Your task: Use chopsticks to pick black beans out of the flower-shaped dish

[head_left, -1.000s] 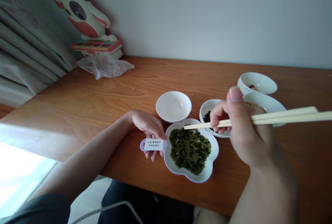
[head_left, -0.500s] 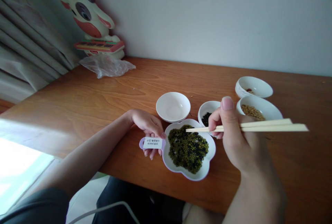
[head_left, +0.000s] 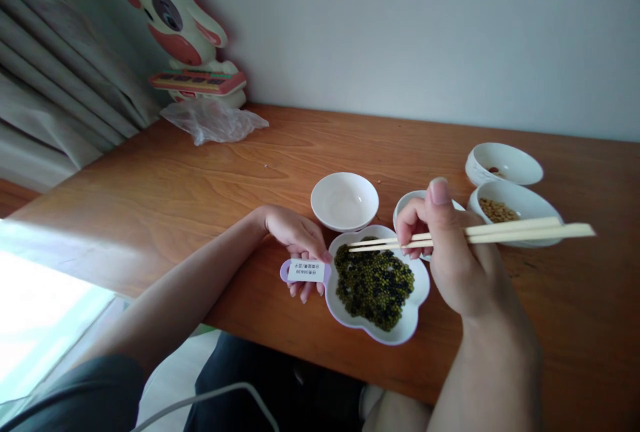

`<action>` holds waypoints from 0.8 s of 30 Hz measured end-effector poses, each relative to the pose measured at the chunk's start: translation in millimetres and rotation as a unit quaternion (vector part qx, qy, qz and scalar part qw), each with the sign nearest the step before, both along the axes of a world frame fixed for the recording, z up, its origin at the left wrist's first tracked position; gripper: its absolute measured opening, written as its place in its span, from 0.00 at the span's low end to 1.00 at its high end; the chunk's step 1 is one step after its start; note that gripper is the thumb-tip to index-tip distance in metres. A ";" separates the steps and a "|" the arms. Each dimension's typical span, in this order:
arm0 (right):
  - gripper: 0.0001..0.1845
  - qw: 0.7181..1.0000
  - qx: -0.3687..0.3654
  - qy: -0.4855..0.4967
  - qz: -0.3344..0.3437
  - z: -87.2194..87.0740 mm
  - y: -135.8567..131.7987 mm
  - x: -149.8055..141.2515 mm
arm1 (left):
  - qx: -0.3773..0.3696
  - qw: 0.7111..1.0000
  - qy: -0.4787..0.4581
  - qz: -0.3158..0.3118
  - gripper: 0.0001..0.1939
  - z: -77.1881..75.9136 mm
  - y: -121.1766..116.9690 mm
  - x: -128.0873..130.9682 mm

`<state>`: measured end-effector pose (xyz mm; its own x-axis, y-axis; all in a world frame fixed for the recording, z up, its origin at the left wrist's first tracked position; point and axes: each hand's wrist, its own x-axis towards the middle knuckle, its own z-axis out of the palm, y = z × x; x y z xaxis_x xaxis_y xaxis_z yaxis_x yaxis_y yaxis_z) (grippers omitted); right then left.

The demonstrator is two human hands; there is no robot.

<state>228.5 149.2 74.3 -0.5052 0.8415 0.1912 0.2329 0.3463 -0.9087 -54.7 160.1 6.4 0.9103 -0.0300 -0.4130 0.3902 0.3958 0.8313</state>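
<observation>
My left hand (head_left: 305, 239) grips the purple-rimmed, scalloped dish (head_left: 415, 325) where its labelled handle (head_left: 306, 271) meets the rim. Mixed green and black beans (head_left: 375, 289) cover the dish's floor. In my right hand (head_left: 455, 252) is a pair of pale chopsticks (head_left: 520, 229). Their tips are slightly apart, over the beans near the dish's far left side; whether a bean sits between them I cannot tell. Behind the dish stands a white bowl (head_left: 344, 202) with nothing visible inside. My right hand partly hides another small white bowl (head_left: 411, 200).
At the right, one white bowl (head_left: 545, 215) holds tan beans (head_left: 497, 210). A further bowl (head_left: 520, 164) behind it has a few brownish pieces. A cow-shaped toy keyboard (head_left: 190, 45) and a crumpled plastic bag (head_left: 215, 122) occupy the back left. A cable (head_left: 210, 395) crosses my lap.
The chopstick tips have spread apart and shifted left across the beans relative to the dish. The whole view has moved slightly. My left hand keeps its hold on the handle.
</observation>
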 end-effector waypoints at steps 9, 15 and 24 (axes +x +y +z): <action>0.40 0.999 -0.009 -0.029 0.036 -4.4 2.0 -7.4 | 0.015 1.000 -0.013 -0.004 0.34 -3.3 0.2 0.8; 0.40 0.999 -0.006 -0.003 0.043 -2.6 1.9 -9.1 | -0.007 1.000 -0.014 -0.002 0.32 -1.6 -0.1 1.6; 0.40 1.000 -0.009 -0.013 0.020 -1.6 -0.7 -10.2 | -0.001 1.000 -0.019 0.000 0.31 -1.0 -0.7 0.2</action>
<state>218.3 148.5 72.7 -0.5431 0.8239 0.1622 0.2430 0.3391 -0.9088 -54.5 159.4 5.4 0.9252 -0.0318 -0.3781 0.3588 0.3977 0.8445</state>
